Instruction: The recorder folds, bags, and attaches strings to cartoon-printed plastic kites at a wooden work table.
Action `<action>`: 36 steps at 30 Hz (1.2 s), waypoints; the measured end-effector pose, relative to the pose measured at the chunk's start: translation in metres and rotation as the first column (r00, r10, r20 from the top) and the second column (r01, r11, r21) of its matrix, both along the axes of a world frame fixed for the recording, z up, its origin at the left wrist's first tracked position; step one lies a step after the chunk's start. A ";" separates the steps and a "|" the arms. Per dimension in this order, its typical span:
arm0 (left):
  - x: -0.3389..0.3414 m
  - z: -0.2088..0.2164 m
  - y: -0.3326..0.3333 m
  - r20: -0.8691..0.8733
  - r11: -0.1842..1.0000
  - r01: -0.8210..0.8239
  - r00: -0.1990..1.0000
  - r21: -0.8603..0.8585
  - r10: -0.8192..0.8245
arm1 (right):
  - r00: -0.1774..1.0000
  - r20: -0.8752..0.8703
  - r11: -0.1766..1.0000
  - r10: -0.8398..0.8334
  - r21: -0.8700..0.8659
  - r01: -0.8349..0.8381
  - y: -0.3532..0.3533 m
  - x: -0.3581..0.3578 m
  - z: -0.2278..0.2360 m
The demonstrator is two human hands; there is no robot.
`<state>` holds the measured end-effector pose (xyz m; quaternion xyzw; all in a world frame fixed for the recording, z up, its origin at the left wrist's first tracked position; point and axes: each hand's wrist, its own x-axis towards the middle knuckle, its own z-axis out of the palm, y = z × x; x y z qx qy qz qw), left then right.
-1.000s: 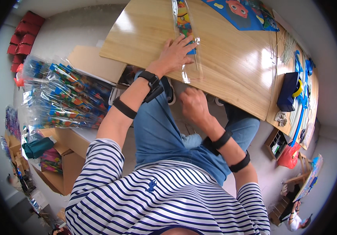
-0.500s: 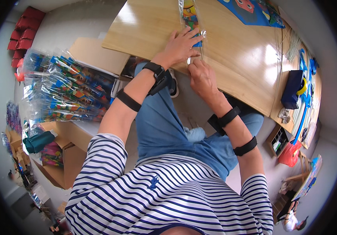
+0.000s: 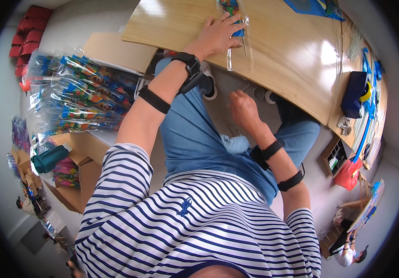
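Note:
My left hand (image 3: 214, 37) lies with its fingers spread over a clear plastic sleeve (image 3: 240, 52) on the wooden table (image 3: 283, 55). A colourful printed piece (image 3: 231, 6) shows inside the sleeve beyond my fingers. The sleeve's transparent near end reaches past the table's front edge. My right hand (image 3: 245, 109) is off the table, above the gap between my knees and apart from the sleeve. Its fingers are curled together in a pinch. Whatever they hold, if anything, is too small to make out.
To the left lies a heap of similar packed sleeves (image 3: 76, 95), with an open cardboard box (image 3: 88, 180) below it. At the table's right stand a dark blue tape dispenser (image 3: 353, 95) and blue ribbons (image 3: 368, 111). A blue printed sheet (image 3: 315, 8) lies at the far edge.
My right hand has left the sleeve's near end and pulled back toward me, below the table edge. My left hand has moved slightly forward and stays on the sleeve.

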<state>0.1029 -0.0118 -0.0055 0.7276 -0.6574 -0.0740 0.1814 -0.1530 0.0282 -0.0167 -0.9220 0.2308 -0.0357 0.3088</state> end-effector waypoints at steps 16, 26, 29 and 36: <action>0.002 0.002 -0.001 -0.037 1.000 0.007 0.999 0.005 -0.007 | 0.942 -0.335 0.996 0.002 -0.085 -0.032 -0.006 -0.032 -0.093; -0.003 0.010 0.004 -0.054 0.998 -0.004 0.999 0.055 0.007 | 0.938 0.297 0.974 -0.178 -0.083 0.211 -0.024 0.035 0.047; -0.002 0.011 0.003 -0.051 0.998 0.004 0.999 0.069 0.000 | 0.943 0.300 0.954 -0.143 -0.213 0.212 -0.032 0.054 0.048; -0.002 0.011 0.004 -0.065 0.999 0.005 0.998 0.049 -0.002 | 0.963 0.245 0.976 -0.108 -0.157 0.149 -0.053 0.065 0.026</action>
